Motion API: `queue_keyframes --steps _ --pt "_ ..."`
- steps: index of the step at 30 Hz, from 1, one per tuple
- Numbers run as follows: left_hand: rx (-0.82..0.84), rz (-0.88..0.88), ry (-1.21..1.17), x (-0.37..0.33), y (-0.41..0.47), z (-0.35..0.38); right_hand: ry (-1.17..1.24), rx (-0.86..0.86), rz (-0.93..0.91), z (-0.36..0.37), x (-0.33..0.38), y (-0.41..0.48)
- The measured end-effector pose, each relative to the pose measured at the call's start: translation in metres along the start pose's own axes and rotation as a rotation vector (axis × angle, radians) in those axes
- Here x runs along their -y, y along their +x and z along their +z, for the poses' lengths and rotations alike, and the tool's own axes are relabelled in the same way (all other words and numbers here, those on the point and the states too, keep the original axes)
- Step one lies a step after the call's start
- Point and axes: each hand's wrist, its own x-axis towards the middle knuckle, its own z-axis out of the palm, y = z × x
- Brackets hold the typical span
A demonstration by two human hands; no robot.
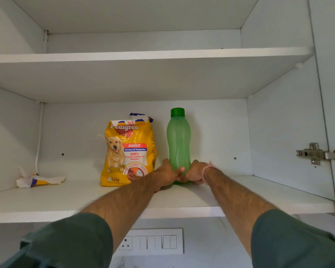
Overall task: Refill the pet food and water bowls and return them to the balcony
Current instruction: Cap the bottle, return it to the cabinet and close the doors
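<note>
White laminate lines the open cabinet (278, 132) in front of you, and its lower shelf (259, 190) carries both supplies. The yellow bag of dog food (128, 153) stands upright near the back wall, with its top torn open. It looks like a soft, crinkly pouch that will probably sag and spill if you tip it, so take it by the body, not by the torn flap.

Just to the right of it, close but apparently not touching, is the green bottle (178, 140), upright on the shelf with its cap (177, 112) on. Your left hand (168, 175) and right hand (193, 174) are both wrapped round its base, the left thumb lying across the front and the right fingers curled in to meet it.

The plastic looks smooth and fairly stiff. You cannot read the water level through the frosted wall, so expect some weight. Held this low, a tall bottle may topple backward as it lifts. Slide one hand up to the narrower waist before you draw it out.

A torn scrap of packaging (39, 179) lies at the far left of the shelf.
</note>
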Motion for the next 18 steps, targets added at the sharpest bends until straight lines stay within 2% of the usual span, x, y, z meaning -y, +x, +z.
queue_keyframes --steps 5,9,12,18 --pt "-0.041 0.002 0.227 -0.003 -0.038 -0.01 -0.102 -0.037 0.013 0.006 -0.001 -0.036" --pt "0.014 0.015 0.364 -0.015 -0.088 -0.025 -0.147 -0.08 -0.005 0.003 -0.012 -0.08" --pt "-0.034 0.056 0.325 -0.021 -0.127 -0.03 -0.166 -0.116 -0.065 -0.011 -0.024 -0.115" --pt "-0.289 0.145 0.114 -0.033 -0.221 0.0 -0.074 -0.327 -0.203 -0.039 -0.054 -0.217"
